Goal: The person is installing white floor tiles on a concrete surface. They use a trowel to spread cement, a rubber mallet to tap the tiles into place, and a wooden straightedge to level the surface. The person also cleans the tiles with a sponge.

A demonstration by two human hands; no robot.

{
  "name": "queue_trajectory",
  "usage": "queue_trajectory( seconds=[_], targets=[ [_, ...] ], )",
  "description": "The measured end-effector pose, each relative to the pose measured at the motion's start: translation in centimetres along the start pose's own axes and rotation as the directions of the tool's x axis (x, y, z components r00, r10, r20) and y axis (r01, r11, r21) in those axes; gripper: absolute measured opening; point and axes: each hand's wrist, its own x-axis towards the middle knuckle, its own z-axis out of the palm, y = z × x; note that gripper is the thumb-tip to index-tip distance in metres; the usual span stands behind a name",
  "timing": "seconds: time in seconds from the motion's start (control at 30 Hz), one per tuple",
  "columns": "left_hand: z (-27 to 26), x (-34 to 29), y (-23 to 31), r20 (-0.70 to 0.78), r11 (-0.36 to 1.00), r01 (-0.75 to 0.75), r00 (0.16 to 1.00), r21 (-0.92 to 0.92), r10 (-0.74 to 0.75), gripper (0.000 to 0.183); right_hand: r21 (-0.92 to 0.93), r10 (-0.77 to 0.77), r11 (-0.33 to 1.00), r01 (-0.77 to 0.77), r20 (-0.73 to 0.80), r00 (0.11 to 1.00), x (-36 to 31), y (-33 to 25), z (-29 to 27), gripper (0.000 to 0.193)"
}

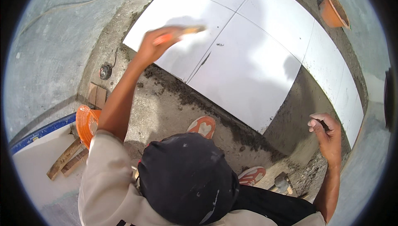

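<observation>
My left hand [152, 45] is closed round the orange handle of a brush-like tool [194, 30] with a yellowish-brown end. Motion blurs the tool, and its exact kind is unclear. Beneath it lies a white floor tile [182, 8], joined to a second large white tile [248, 77] that carries dark smears. My right hand [329, 137] hovers at the right, over the grey mortar bed [292, 110] beside the tiles. Its fingers curl together around a dark gap; whatever they hold, if anything, cannot be made out.
Orange buckets [333, 12] stand by the far right wall. At left lie a tape measure [105, 71], an orange container [84, 122], wood pieces [66, 157] and a blue straightedge [47, 130]. A mallet-like tool [282, 182] rests near my shoe [253, 175].
</observation>
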Motion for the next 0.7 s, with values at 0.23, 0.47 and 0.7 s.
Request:
queue_trajectory(
  seconds=[0.23, 0.47, 0.7],
  targets=[
    [13.4, 17.5, -3.2, 0.182, 0.952, -0.152, 0.978, 0.267, 0.105, 0.027, -0.033, 0.015, 0.999, -0.017, -0.055, 0.998, -1.8, 2.0, -1.2, 0.016],
    [11.0, 8.8, -3.0, 0.464, 0.882, -0.27, 0.883, 0.386, 0.068, 0.029, -0.003, 0.054, 0.999, -0.054, -0.063, 0.997, -2.3, 3.0, -1.3, 0.019],
    [4.0, -6.5, -0.3, 0.57, 0.934, -0.292, 0.812, 0.204, 0.128, 0.035, -0.025, -0.021, 0.999, 0.021, -0.012, 1.0, -1.4, 1.5, -0.5, 0.023]
  ],
)
